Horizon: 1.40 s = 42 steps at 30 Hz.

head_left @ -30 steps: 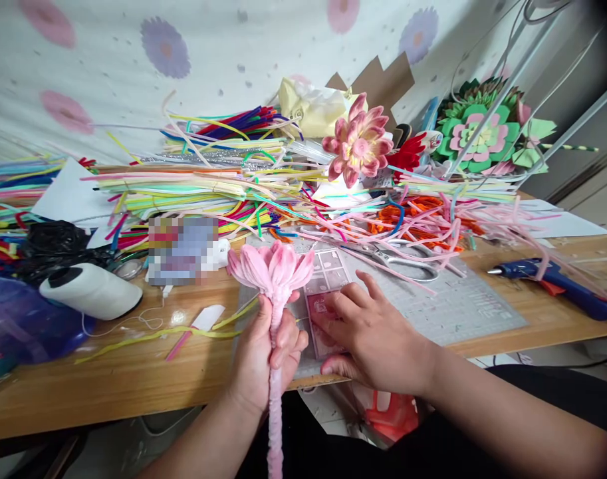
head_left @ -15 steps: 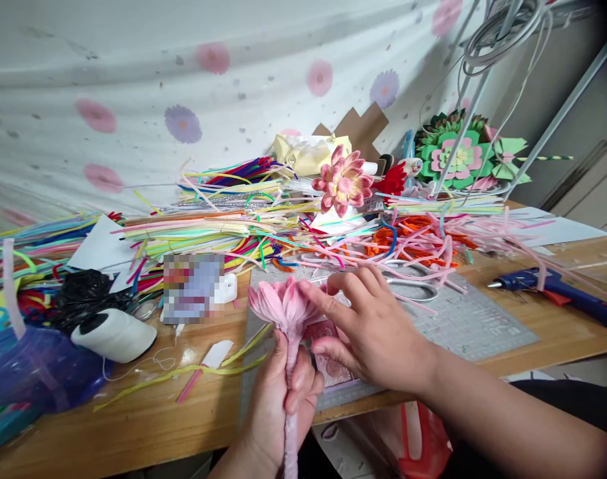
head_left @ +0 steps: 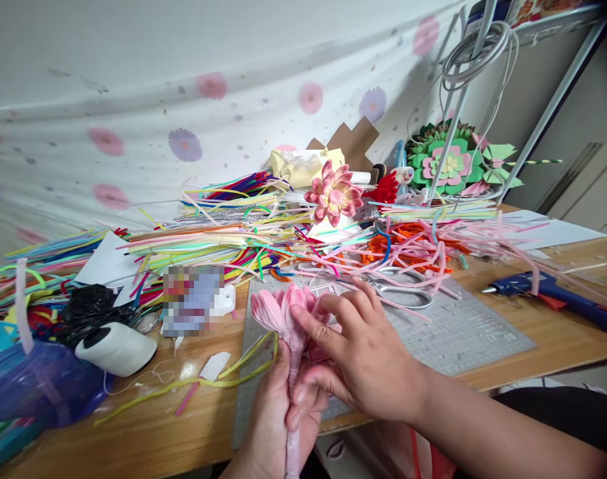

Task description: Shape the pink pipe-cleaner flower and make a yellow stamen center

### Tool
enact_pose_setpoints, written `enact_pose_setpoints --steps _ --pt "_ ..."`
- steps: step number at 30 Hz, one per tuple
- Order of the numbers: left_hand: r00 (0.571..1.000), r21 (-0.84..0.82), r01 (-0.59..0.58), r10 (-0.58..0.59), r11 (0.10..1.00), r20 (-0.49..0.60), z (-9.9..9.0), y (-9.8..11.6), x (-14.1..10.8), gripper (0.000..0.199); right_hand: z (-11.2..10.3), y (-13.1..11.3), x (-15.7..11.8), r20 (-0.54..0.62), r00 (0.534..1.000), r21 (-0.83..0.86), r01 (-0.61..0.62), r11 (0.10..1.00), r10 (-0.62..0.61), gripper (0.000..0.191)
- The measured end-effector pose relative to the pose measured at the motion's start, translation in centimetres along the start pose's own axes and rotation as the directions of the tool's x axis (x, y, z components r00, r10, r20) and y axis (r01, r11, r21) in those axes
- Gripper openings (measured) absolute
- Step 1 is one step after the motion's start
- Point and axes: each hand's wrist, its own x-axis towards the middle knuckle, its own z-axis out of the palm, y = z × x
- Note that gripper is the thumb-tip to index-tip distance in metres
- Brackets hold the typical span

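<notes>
A pink flower [head_left: 283, 313] stands near upright on its wrapped stem [head_left: 293, 446], held over the front edge of a table [head_left: 557, 352]. The left hand [head_left: 278, 409] grasps the stem just below the petals, its thumb lying along the near side. The right hand [head_left: 365, 346] has its fingers loosely bent, the forefinger at the petals and the thumb down by the left hand's fingers; whether it pinches a petal cannot be told.

A second earlier, that right hand lay over the pink case [head_left: 320, 353], now mostly hidden behind the hands. It has since come across to the bloom, which suggests the work in hand has shifted to the petals themselves, perhaps to colour or shape them.

Beneath and beyond lies a grey mat [head_left: 433, 326], with scissors [head_left: 407, 297] near its far side. To the right rests a blue glue gun [head_left: 557, 293]; to the left, a spool [head_left: 116, 349] of white thread, near a yellow strip [head_left: 183, 384]. Bundled pipe cleaners [head_left: 198, 239] crowd the back, where an open bloom [head_left: 336, 194] stands before a flower-print curtain [head_left: 263, 100].
</notes>
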Motion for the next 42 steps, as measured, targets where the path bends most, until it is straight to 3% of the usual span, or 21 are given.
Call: enact_pose_setpoints --steps 5,9,11,15,23,30,34,37,42 --pt "1.0 0.069 -0.009 0.007 0.998 0.027 -0.5 -0.1 0.0 0.036 -0.3 0.2 -0.2 -0.01 0.999 -0.024 -0.038 0.999 0.038 0.064" --pt "0.993 0.112 -0.114 0.117 0.987 -0.02 -0.6 1.6 0.2 0.041 -0.5 0.8 -1.8 0.091 0.996 0.08 -0.015 0.997 0.008 0.051" --pt "0.984 0.105 -0.163 0.169 0.981 -0.053 -0.8 2.8 0.4 0.041 -0.5 1.2 -2.5 0.221 0.975 0.136 -0.061 0.989 0.03 0.047" --pt "0.985 0.084 -0.151 0.157 0.985 -0.075 -1.4 3.8 0.6 0.047 0.0 1.3 -3.0 0.454 0.891 0.192 -0.084 0.978 -0.013 0.048" --pt "0.992 0.076 -0.105 0.11 0.992 -0.066 -1.7 2.8 0.6 0.05 1.6 0.0 -3.1 0.543 0.84 0.139 -0.113 0.984 0.02 0.058" --pt "0.992 0.072 -0.097 0.102 0.993 -0.071 -1.9 2.9 0.5 0.046 1.9 0.2 -2.7 0.48 0.877 0.118 -0.086 0.989 0.019 0.055" --pt "0.994 0.081 -0.088 0.092 0.993 -0.056 -1.6 2.0 0.3 0.041 0.8 0.8 -1.3 0.242 0.97 0.135 -0.058 0.989 0.024 0.051" --pt "0.997 0.081 -0.076 0.077 0.994 -0.017 -1.3 1.0 0.3 0.044 -0.2 0.8 0.0 0.087 0.996 0.093 -0.037 0.995 0.029 0.062" --pt "0.999 0.071 -0.054 0.054 0.996 0.01 -0.7 0.1 0.3 0.035 -0.6 0.4 0.4 0.098 0.995 0.044 -0.024 0.999 0.02 0.064"
